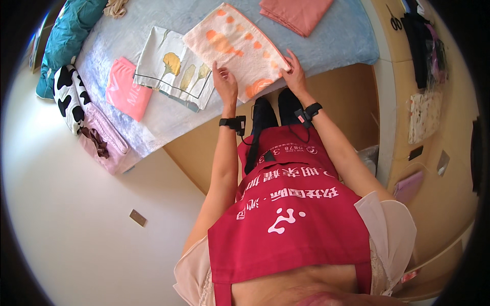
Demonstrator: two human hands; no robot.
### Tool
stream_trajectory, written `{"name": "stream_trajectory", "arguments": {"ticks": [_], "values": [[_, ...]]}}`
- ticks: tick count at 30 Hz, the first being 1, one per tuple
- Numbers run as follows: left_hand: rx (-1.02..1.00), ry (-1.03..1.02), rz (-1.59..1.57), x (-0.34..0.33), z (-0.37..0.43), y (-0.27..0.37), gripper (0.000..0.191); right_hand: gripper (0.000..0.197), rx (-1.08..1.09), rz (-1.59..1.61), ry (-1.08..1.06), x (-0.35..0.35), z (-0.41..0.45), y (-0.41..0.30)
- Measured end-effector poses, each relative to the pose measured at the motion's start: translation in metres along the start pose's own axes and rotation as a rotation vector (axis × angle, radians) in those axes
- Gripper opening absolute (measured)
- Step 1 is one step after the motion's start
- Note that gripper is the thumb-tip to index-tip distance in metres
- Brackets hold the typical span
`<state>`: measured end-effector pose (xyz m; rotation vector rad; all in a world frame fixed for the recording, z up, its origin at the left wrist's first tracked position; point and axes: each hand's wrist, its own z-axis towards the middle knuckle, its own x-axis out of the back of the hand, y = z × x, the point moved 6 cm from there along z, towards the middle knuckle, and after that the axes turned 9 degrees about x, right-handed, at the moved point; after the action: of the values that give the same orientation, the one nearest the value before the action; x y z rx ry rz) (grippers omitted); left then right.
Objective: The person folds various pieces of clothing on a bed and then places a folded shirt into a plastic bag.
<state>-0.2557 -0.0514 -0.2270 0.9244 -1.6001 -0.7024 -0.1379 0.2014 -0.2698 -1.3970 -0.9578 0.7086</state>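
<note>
A white terry towel (245, 49) with orange prints lies on the pale blue bed cover (325, 49), its near edge at the bed's edge. My right hand (295, 74) has thumb and fingers at the towel's right edge and appears to pinch it. At the towel's left edge rests my left hand (226, 85), with its fingers partly curled; whether they grip the fabric is unclear. Just left is a folded white cloth (172, 69) with yellow flower prints, partly covered by the towel. Beyond it lies a folded pink garment (128, 90) bearing writing.
A folded salmon cloth (296, 15) lies at the far right of the bed. Cow-print fabric (69, 99), a pink folded textile (105, 134) and a teal bundle (72, 42) line the left. Scissors (395, 22) and dark cloth (417, 53) are on the wooden surface at right.
</note>
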Motion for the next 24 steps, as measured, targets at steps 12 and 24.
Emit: {"name": "stream_trajectory", "arguments": {"ticks": [12, 24], "values": [[0.399, -0.048, -0.081, 0.009, -0.032, -0.071, 0.055, 0.077, -0.067, -0.274, 0.024, 0.015, -0.005, 0.033], [0.697, -0.519, -0.708, -0.011, -0.045, -0.062, 0.053, 0.069, 0.028, -0.503, -0.131, -0.025, 0.025, -0.001]]}}
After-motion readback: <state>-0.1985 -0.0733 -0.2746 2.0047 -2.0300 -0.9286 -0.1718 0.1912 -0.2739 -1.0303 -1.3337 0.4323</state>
